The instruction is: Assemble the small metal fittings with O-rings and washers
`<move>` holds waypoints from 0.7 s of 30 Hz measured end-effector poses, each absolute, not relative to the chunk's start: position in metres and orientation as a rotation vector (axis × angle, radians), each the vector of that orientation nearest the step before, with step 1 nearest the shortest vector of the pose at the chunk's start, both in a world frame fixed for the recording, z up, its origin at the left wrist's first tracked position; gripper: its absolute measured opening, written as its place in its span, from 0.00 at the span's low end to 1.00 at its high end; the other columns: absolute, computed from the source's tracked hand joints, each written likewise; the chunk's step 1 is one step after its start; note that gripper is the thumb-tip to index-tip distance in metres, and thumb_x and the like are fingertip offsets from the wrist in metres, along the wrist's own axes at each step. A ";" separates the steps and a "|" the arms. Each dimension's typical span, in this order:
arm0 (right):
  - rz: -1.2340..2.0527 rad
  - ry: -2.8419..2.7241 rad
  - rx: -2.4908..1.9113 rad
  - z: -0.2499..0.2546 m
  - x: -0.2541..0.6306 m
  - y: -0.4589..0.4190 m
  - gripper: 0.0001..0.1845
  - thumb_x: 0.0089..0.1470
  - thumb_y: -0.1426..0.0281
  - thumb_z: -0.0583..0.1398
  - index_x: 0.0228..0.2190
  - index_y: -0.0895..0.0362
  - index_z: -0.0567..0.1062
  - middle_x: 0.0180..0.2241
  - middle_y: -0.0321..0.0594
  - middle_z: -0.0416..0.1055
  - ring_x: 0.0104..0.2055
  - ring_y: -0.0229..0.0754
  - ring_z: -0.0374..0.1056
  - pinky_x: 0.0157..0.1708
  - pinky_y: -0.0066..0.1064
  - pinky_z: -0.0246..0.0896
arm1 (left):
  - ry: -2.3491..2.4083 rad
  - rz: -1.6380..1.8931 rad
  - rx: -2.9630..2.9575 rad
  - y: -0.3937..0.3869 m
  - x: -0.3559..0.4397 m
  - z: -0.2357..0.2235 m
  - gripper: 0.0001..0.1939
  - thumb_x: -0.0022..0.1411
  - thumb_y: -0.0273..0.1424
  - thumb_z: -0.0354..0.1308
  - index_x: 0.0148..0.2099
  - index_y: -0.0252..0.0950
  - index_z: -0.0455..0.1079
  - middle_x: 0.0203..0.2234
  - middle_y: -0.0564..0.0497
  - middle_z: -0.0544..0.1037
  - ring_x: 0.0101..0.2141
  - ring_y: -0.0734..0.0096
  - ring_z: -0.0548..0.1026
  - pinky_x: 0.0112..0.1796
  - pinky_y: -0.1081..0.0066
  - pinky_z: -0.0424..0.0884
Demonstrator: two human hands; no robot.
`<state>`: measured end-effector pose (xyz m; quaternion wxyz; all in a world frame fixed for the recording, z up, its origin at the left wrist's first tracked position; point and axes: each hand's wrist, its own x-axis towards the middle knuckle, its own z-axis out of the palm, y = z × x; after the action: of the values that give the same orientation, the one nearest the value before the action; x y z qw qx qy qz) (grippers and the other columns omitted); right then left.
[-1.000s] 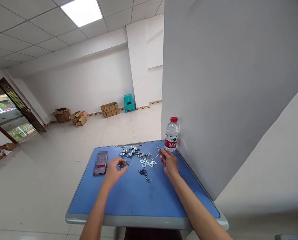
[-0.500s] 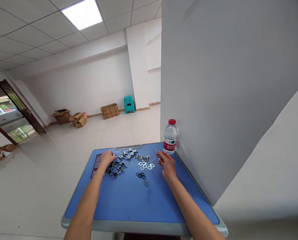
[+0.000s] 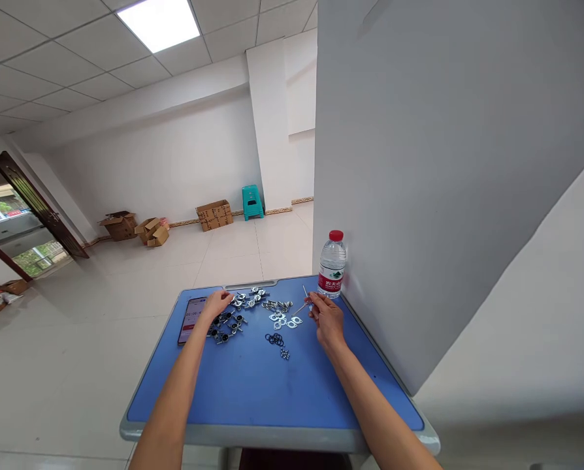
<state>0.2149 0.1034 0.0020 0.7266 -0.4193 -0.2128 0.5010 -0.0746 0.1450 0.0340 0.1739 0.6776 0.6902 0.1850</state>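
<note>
My left hand [image 3: 217, 304] rests with its fingers at the top of a cluster of metal fittings with black rings [image 3: 227, 325], on the blue table top [image 3: 253, 391]. My right hand [image 3: 325, 317] pinches two thin metal rods [image 3: 302, 307] at the table's far right. Between the hands lie wing-shaped metal parts [image 3: 249, 299], small metal pieces [image 3: 276, 305] and flat metal washers [image 3: 282, 320]. Nearer me sit black rubber O-rings [image 3: 274, 339] and a few tiny metal nuts [image 3: 285, 354]. My left fingers hide part of the cluster.
A smartphone [image 3: 191, 320] lies at the table's left, next to my left hand. A water bottle with a red cap [image 3: 332, 264] stands at the back right corner, beside a grey partition wall [image 3: 419, 163]. Cardboard boxes [image 3: 214, 215] and a teal stool [image 3: 252, 202] stand far off.
My left hand has moved left from the middle of the table to the phone's side, where the black-ringed fittings now lie. My right hand has barely moved.
</note>
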 end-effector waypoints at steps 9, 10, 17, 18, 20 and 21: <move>1.114 -0.474 -0.927 0.001 0.216 0.103 0.17 0.29 0.61 0.72 0.21 0.57 0.76 0.20 0.35 0.74 0.14 0.27 0.50 0.14 0.25 0.52 | 1.937 0.775 2.055 0.088 -0.079 0.038 0.14 0.67 0.32 0.47 0.48 0.38 0.71 0.47 0.47 0.75 0.45 0.63 0.74 0.44 0.68 0.70; 1.116 -0.476 -0.925 0.000 0.216 0.104 0.17 0.29 0.61 0.72 0.21 0.57 0.76 0.20 0.35 0.74 0.14 0.27 0.50 0.14 0.26 0.52 | 1.935 0.786 2.072 0.078 -0.079 0.037 0.14 0.67 0.32 0.46 0.47 0.38 0.71 0.45 0.47 0.76 0.44 0.63 0.74 0.43 0.68 0.70; 1.115 -0.475 -0.921 -0.001 0.217 0.104 0.17 0.30 0.61 0.72 0.22 0.58 0.76 0.20 0.33 0.73 0.14 0.26 0.48 0.15 0.24 0.52 | 1.953 0.719 2.210 0.022 -0.070 0.018 0.09 0.62 0.33 0.56 0.45 0.40 0.71 0.42 0.48 0.74 0.47 0.58 0.70 0.48 0.59 0.65; 1.113 -0.474 -0.921 0.000 0.217 0.104 0.17 0.30 0.61 0.72 0.22 0.58 0.76 0.19 0.33 0.73 0.14 0.26 0.48 0.15 0.24 0.52 | 1.967 0.678 2.260 0.019 -0.068 0.015 0.10 0.62 0.33 0.57 0.46 0.40 0.71 0.43 0.48 0.74 0.47 0.57 0.70 0.48 0.58 0.65; 1.107 -0.474 -0.922 0.000 0.217 0.103 0.16 0.31 0.62 0.71 0.21 0.58 0.75 0.20 0.33 0.73 0.14 0.26 0.49 0.15 0.23 0.52 | 2.003 0.577 2.366 0.016 -0.066 0.011 0.11 0.62 0.30 0.57 0.47 0.39 0.71 0.43 0.47 0.74 0.47 0.57 0.70 0.46 0.59 0.64; 1.105 -0.475 -0.923 0.000 0.218 0.103 0.16 0.31 0.62 0.71 0.21 0.58 0.75 0.20 0.34 0.73 0.15 0.26 0.49 0.15 0.23 0.52 | 2.016 0.539 2.402 0.014 -0.066 0.009 0.11 0.62 0.28 0.56 0.47 0.39 0.71 0.43 0.47 0.74 0.46 0.57 0.70 0.46 0.59 0.65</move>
<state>0.2177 0.1032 0.0002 0.7262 -0.4187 -0.2155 0.5009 -0.0659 0.0144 0.0089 -0.0200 0.7548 0.6334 0.1694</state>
